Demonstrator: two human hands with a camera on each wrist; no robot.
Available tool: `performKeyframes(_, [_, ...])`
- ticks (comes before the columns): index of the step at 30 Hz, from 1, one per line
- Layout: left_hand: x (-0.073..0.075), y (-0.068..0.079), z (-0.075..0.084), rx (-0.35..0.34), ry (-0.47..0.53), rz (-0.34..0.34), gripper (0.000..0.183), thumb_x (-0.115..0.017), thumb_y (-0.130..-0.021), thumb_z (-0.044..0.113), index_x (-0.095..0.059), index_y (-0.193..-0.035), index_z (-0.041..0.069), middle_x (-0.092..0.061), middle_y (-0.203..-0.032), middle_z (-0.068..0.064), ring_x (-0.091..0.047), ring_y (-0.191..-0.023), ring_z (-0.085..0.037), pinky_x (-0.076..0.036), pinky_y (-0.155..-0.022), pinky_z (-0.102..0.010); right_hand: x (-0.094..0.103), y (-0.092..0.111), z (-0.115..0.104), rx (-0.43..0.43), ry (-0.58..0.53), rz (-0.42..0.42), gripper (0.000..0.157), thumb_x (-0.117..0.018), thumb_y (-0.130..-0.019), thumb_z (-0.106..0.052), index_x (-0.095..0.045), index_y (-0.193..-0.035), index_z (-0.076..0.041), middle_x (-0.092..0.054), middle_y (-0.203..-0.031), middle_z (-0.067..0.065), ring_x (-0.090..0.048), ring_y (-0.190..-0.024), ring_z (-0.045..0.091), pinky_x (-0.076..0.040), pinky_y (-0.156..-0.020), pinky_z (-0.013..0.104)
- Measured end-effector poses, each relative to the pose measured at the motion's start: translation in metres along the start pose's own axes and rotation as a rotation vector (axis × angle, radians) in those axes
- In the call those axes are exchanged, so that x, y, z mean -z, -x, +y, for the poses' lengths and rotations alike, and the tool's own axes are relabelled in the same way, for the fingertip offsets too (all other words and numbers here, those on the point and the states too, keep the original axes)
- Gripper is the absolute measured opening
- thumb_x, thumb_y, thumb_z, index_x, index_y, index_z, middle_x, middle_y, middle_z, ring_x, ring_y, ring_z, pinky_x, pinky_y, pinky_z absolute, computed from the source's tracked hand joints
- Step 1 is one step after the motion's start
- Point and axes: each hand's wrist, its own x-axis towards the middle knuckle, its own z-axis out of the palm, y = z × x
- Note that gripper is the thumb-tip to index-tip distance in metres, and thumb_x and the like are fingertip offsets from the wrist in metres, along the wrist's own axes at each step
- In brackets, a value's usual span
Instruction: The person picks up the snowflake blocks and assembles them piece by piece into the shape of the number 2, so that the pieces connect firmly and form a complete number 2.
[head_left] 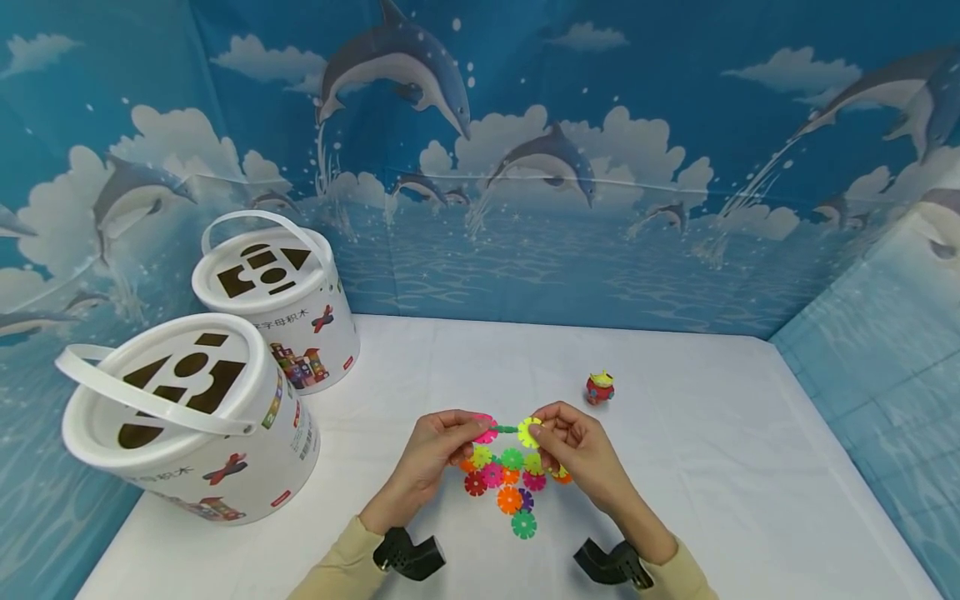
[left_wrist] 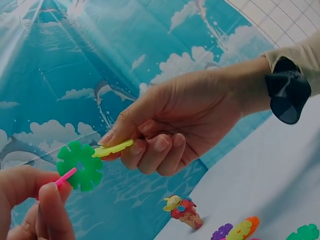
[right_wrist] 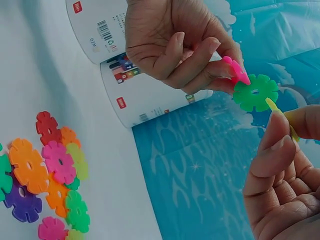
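Observation:
My left hand [head_left: 433,454] pinches a pink notched disc [right_wrist: 237,70] between thumb and fingers. With thumb and fingertips, my right hand [head_left: 583,450] pinches a yellow notched disc [head_left: 528,432]. Between the two hands is a green notched disc [left_wrist: 79,165], seen edge-on from the head; the pink and yellow discs meet its opposite edges. How deep the notches are slotted I cannot tell. Below the hands lie several loose-looking discs on the table, among them an orange one [head_left: 509,500], a green one [head_left: 524,524] and a dark red one [head_left: 475,483].
Two white lidded buckets [head_left: 217,467] with shape cut-outs stand at the left, one behind the other. Beyond my right hand stands a small red and yellow toy figure [head_left: 600,387]. A white cloth [head_left: 712,467] covers the table, and a dolphin-print curtain [head_left: 525,250] hangs behind it.

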Motion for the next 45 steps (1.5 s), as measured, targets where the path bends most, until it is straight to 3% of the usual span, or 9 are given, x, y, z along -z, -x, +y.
performKeyframes(9, [0.002, 0.001, 0.0, -0.063, -0.12, -0.051, 0.027, -0.071, -0.086, 0.02, -0.068, -0.096, -0.006, -0.065, -0.07, -0.006, -0.056, -0.057, -0.012, -0.037, -0.051, -0.02, 0.001, 0.001, -0.001, 0.029, 0.008, -0.071, 0.023, -0.059, -0.095, -0.014, -0.052, -0.087, 0.006, -0.057, -0.065, 0.02, -0.054, -0.047, 0.023, -0.046, -0.044, 0.027])
performKeyframes(13, [0.002, 0.001, 0.0, -0.105, -0.178, -0.09, 0.024, -0.07, -0.087, 0.02, -0.069, -0.094, -0.004, -0.067, -0.076, -0.015, -0.062, -0.062, -0.022, -0.038, -0.051, -0.02, 0.004, 0.002, -0.002, 0.065, -0.003, -0.122, 0.02, -0.057, -0.096, -0.011, -0.052, -0.085, 0.005, -0.057, -0.067, 0.025, -0.057, -0.047, 0.026, -0.048, -0.043, 0.028])
performKeyframes(18, [-0.001, 0.002, 0.0, -0.175, -0.222, -0.125, 0.021, -0.069, -0.088, 0.016, -0.069, -0.093, -0.004, -0.067, -0.077, -0.014, -0.062, -0.066, -0.033, -0.044, -0.051, -0.02, 0.005, 0.003, -0.001, 0.154, -0.008, -0.192, 0.013, -0.052, -0.098, -0.005, -0.05, -0.088, 0.004, -0.062, -0.068, 0.021, -0.059, -0.048, 0.031, -0.051, -0.044, 0.036])
performKeyframes(22, [-0.003, 0.004, 0.001, -0.212, -0.206, -0.116, 0.02, -0.069, -0.088, 0.013, -0.066, -0.09, -0.007, -0.067, -0.075, -0.011, -0.062, -0.062, -0.028, -0.047, -0.051, -0.021, 0.003, 0.003, 0.001, 0.22, -0.053, -0.216, 0.01, -0.048, -0.098, 0.001, -0.049, -0.089, 0.004, -0.065, -0.07, 0.02, -0.062, -0.051, 0.03, -0.052, -0.046, 0.04])
performKeyframes(28, [-0.006, 0.006, 0.0, -0.222, -0.159, -0.081, 0.02, -0.068, -0.088, 0.011, -0.062, -0.087, -0.008, -0.066, -0.073, -0.012, -0.059, -0.054, -0.017, -0.046, -0.049, -0.022, -0.004, 0.003, 0.004, 0.262, -0.081, -0.168, 0.008, -0.048, -0.097, 0.003, -0.049, -0.09, 0.006, -0.064, -0.072, 0.024, -0.064, -0.054, 0.028, -0.052, -0.049, 0.044])
performKeyframes(30, [-0.007, 0.006, -0.001, -0.235, -0.151, -0.089, 0.02, -0.068, -0.088, 0.01, -0.061, -0.086, -0.009, -0.065, -0.073, -0.016, -0.058, -0.051, -0.016, -0.045, -0.048, -0.021, -0.005, 0.004, 0.004, 0.267, -0.074, -0.154, 0.008, -0.049, -0.097, 0.003, -0.049, -0.09, 0.006, -0.064, -0.072, 0.023, -0.064, -0.054, 0.027, -0.052, -0.049, 0.044])
performKeyframes(38, [-0.006, 0.009, 0.001, -0.25, -0.117, -0.14, 0.022, -0.067, -0.089, 0.008, -0.059, -0.086, -0.012, -0.063, -0.066, -0.003, -0.055, -0.047, -0.011, -0.042, -0.045, -0.02, -0.009, 0.005, 0.003, 0.294, -0.051, -0.143, 0.007, -0.049, -0.096, 0.004, -0.049, -0.09, 0.005, -0.064, -0.072, 0.021, -0.064, -0.054, 0.028, -0.053, -0.05, 0.042])
performKeyframes(45, [-0.006, 0.007, 0.003, -0.219, -0.138, -0.127, 0.021, -0.066, -0.09, 0.01, -0.06, -0.087, -0.009, -0.064, -0.07, -0.006, -0.054, -0.046, -0.013, -0.046, -0.047, -0.023, -0.009, 0.004, 0.002, 0.185, -0.099, -0.143, 0.014, -0.049, -0.099, -0.004, -0.048, -0.089, 0.006, -0.064, -0.07, 0.022, -0.064, -0.053, 0.03, -0.053, -0.05, 0.042])
